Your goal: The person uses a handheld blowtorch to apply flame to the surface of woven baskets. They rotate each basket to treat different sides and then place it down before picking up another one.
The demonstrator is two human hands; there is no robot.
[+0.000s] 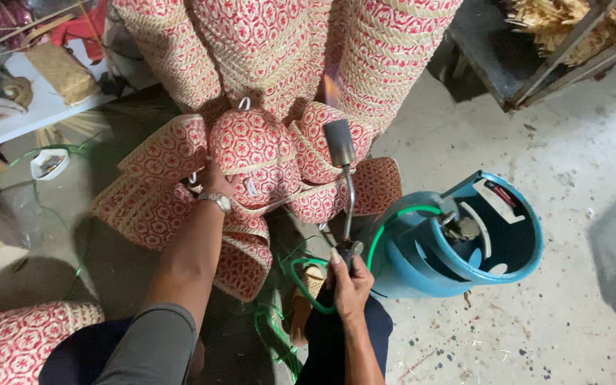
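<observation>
A: State the condition of each hand.

B: The right hand [351, 285] is closed around the handle of a metal gas torch with a long thin neck and a grey cylindrical nozzle [339, 142]. A small flame [333, 89] shows at the far end of the nozzle. The left hand [214, 178], with a silver wristwatch [217, 201], is curled on a rounded red-and-cream woven straw bag with a star pattern [254, 153]; how tightly the fingers close cannot be determined, as they are hidden behind the hand.

A: Where is that bag?

B: At centre, far of the left hand, just left of the torch nozzle, in a heap of matching woven bags [158, 192] on the floor. Tall rolls of the same red-and-cream weave [265, 43] stand beyond it.

A: Containers?

B: A teal metal gas cylinder [422, 264] stands just right of the right hand. Inside its collar sits a brass valve [461, 228]. A green hose [393, 217] runs from the valve to the torch handle. A small white tray [48, 162] lies at far left; its contents are too small to identify.

A: Labels?

B: A pale panel with a red strip [497, 199] is fixed inside the far part of the collar.
</observation>
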